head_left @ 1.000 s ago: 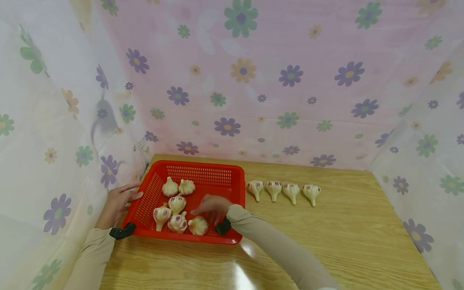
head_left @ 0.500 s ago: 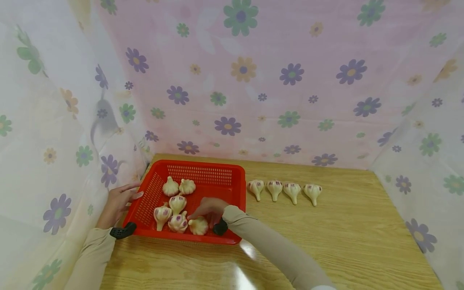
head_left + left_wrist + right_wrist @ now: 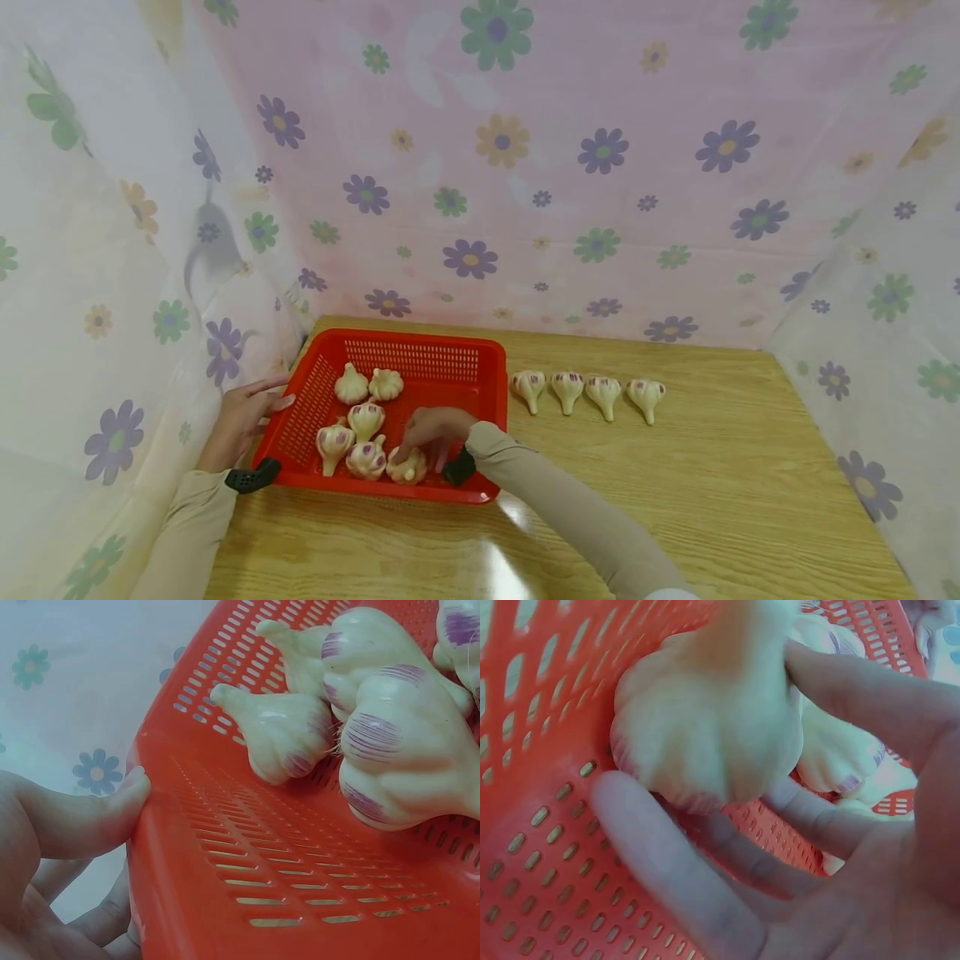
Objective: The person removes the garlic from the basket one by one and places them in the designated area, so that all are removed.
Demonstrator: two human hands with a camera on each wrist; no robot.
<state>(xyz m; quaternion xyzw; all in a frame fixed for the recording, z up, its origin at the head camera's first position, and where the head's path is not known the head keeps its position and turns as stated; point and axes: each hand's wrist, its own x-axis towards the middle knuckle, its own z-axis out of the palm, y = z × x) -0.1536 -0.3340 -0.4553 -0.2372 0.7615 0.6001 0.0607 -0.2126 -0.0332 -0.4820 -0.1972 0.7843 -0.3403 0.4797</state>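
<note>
A red plastic basket (image 3: 491,375) stands on the wooden table with several garlic bulbs inside. My left hand (image 3: 238,423) holds its left rim, the thumb (image 3: 94,821) on the rim's edge and the other fingers against the outer wall. Inside, near the front wall, my right hand (image 3: 438,429) grips a garlic bulb (image 3: 705,727). Its thumb lies at the stem and its fingers curl around the bulb's underside. Just left of that bulb lies a purple-streaked garlic bulb (image 3: 366,459); another, a pale garlic bulb (image 3: 351,385), sits towards the back.
Several garlic bulbs (image 3: 567,392) lie in a row on the table (image 3: 675,492) right of the basket, stems towards me. Flower-printed sheeting (image 3: 540,167) encloses the back and both sides. The basket's left side is close to the left sheet.
My right hand has come down onto the front garlic bulb and taken hold of it; the bulb has turned and shifted slightly left. My left hand stays at the basket's rim.
</note>
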